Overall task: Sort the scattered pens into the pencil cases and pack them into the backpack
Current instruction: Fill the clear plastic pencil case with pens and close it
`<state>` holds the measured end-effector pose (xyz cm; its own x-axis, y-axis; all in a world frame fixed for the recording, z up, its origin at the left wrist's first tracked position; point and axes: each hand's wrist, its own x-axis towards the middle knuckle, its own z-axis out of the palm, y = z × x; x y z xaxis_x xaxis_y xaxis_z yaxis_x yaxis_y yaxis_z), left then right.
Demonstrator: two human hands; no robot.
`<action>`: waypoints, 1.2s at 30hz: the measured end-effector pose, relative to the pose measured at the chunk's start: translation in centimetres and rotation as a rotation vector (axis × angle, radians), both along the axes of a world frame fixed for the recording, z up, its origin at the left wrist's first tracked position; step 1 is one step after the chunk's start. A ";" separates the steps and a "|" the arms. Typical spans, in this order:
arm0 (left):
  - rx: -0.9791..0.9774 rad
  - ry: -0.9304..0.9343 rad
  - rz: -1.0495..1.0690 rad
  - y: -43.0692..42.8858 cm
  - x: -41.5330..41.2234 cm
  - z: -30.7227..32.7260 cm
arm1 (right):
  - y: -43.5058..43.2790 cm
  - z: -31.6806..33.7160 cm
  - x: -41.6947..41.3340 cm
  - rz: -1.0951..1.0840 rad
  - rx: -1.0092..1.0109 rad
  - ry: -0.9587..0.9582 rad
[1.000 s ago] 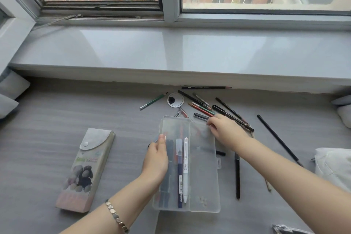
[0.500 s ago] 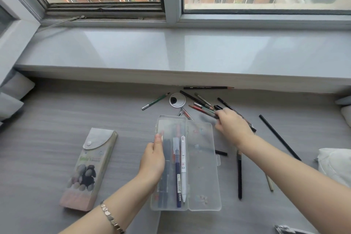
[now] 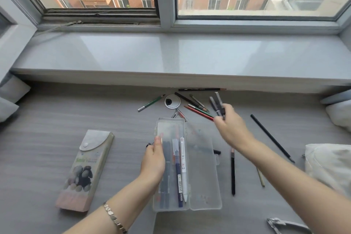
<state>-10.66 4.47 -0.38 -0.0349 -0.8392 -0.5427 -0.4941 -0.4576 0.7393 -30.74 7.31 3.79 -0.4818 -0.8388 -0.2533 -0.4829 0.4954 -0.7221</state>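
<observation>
Pens [image 3: 199, 113] lay loose on the grey tabletop [image 3: 57, 119], most of them fanned out near its far edge, under the window sill. A pale fabric bag [image 3: 326, 167] at the right edge may have been the backpack; I could not tell.

The clear pencil case [image 3: 201, 186] sat open at the middle of the near edge, with several pens already in its left tray. It looked like light, stiff plastic that would skid easily, so it wanted steadying by the rim. The patterned pencil case [image 3: 85, 169] lay closed toward the left edge, well apart.

The left hand [image 3: 153, 159] was at the clear case's left rim with the thumb along it. The fingers were hidden, so I could not tell whether its grip was clamped or apart. The right hand [image 3: 228, 129] was raised above the fan, its grip clamped on two dark pens [image 3: 216, 104] by their lower ends. They looked light, rigid and smooth. Held that low they might swivel or slip, and a hold nearer the middle would be steadier.
</observation>
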 end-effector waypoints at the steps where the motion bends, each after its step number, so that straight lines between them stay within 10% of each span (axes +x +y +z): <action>1: -0.006 0.011 -0.001 0.3 -0.3 0.3 | 0.6 1.2 1.8 0.022 -0.023 -0.110; 10: -0.053 0.051 0.077 1.9 -1.2 0.2 | 5.5 2.2 11.8 0.400 0.110 0.165; 21: 0.045 0.130 -0.037 4.3 -0.4 -0.1 | 5.1 -1.5 11.1 0.347 -0.213 0.584; 36: 0.068 0.079 -0.135 3.7 1.4 -0.7 | 4.6 -2.3 9.5 0.443 -0.280 0.341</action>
<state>-9.23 8.21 -1.09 -0.1893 -0.7852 -0.5896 -0.4962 -0.4416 0.7475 -21.22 11.90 1.52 -0.0879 -0.9899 0.1116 -0.8255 0.0097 -0.5643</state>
